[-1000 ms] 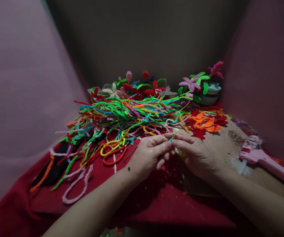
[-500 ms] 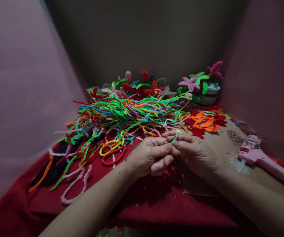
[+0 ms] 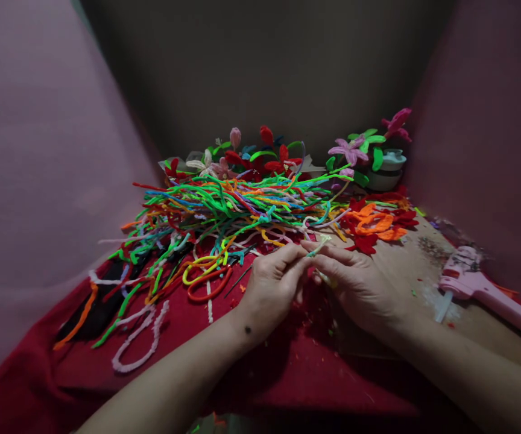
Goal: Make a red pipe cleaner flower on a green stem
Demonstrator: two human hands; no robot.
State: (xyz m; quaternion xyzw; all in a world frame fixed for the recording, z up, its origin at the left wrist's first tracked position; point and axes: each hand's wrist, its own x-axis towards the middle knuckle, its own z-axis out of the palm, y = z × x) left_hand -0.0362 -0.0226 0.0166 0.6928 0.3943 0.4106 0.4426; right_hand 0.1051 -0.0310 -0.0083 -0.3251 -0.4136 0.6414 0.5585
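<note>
My left hand (image 3: 276, 289) and my right hand (image 3: 355, 283) meet above the front of the red cloth (image 3: 251, 374). Between their fingertips they pinch a small bunch of pale stamens (image 3: 324, 240) bound with green near its base. The pale tips point up and to the right. My left thumb and forefinger press on the green end, and my right thumb and forefinger close on it from the other side. A yellowish bit shows under my right fingers, too blurred to name.
Many coloured pipe cleaners (image 3: 242, 202) are heaped behind my hands. Fuzzy flowers (image 3: 283, 160) stand beyond them. Orange petals (image 3: 373, 223) lie at right, near a pink glue gun (image 3: 473, 283) on cardboard (image 3: 396, 271). Scissors (image 3: 237, 280) lie left of my hands.
My left hand has turned over, with its back now up and its lower fingers tucked out of sight. The stamens tilt further to the right.
</note>
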